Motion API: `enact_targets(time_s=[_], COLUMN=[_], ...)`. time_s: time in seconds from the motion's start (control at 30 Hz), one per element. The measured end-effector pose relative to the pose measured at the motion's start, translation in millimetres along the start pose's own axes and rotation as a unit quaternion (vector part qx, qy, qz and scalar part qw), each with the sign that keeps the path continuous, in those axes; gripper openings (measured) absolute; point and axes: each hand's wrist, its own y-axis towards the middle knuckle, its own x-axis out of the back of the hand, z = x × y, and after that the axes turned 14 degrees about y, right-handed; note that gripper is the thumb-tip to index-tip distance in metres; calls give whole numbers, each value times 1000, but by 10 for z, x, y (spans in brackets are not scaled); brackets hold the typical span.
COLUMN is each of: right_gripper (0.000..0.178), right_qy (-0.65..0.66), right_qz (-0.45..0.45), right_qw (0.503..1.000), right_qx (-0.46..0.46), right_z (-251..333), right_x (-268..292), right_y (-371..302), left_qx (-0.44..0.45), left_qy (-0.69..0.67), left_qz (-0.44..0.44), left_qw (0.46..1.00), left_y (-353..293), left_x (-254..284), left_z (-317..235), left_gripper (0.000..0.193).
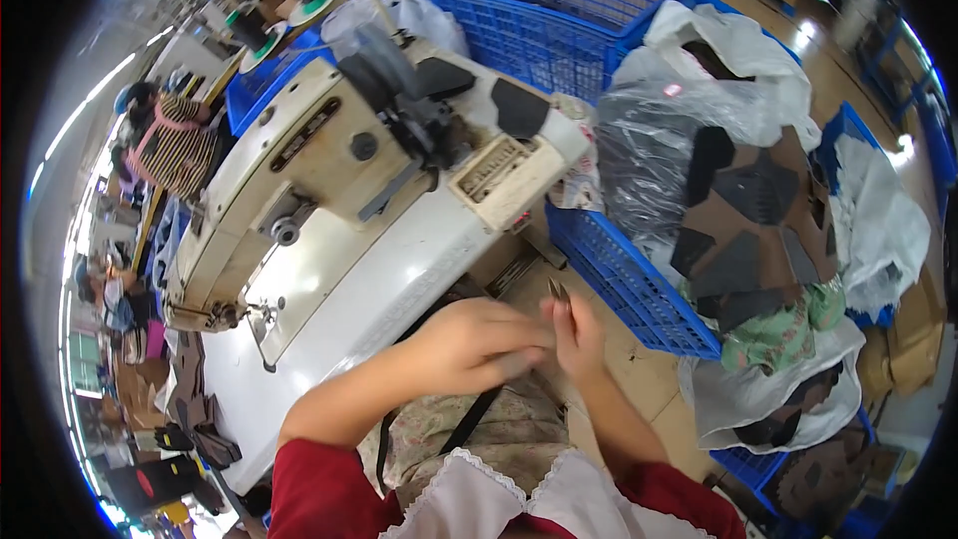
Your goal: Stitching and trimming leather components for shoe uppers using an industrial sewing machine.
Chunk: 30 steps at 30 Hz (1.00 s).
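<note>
Sewing machine [235, 185] cream, table [244, 389] white; cut pieces [190, 379] at the table's left edge dark brown. Pointed tool [559, 291] brownish, sleeves [324, 489] red, garment [419, 434] floral beige, crate [639, 291] blue.

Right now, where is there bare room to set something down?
The white tabletop strip between the sewing machine and the near table edge looks bare. Crowded: the table's left side, by the dark pieces, and the blue crate, heaped with brown pieces.
</note>
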Motion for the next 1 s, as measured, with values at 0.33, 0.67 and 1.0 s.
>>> enact_targets(time_s=[0.33,0.67,1.0], right_gripper=[28,49,77], right_qy=[-305,-537,-541], right_qz=[186,-54,-8], right_qw=[873,821,839], right_qx=[333,184,57], right_z=[135,427,549], right_x=[-772,-862,-820], right_y=[2008,3058,3191], left_qx=[394,494,455], left_qy=[105,215,253], left_qz=[-212,-392,-425], left_qw=[888,745,740], left_y=[-2362,-3166,-3156], left_x=[-102,-351,-390], left_z=[189,573,696], left_gripper=[17,17,15])
